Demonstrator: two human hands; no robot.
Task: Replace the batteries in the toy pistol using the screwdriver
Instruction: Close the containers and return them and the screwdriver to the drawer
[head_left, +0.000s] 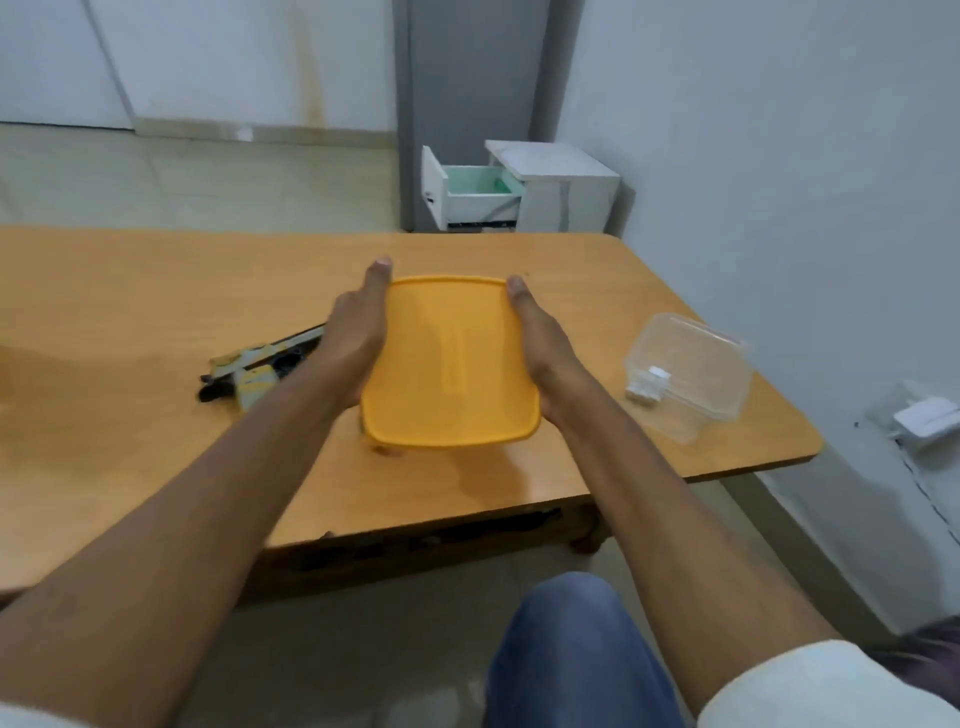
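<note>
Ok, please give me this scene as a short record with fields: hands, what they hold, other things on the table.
left hand: grips the left side of the yellow-lidded box
right hand: grips its right side
box lid: on
toy pistol: lies on the table, left of the box, untouched
clear container: right part of the table, near the edge
screwdriver: not visible

1. Both forearms are bare from the elbow down to the left hand (349, 347) and right hand (551, 353).
2. White sleeve (826, 691) cuffs end near the elbows.
3. A knee (576, 654) in blue denim shows nearby.
</note>
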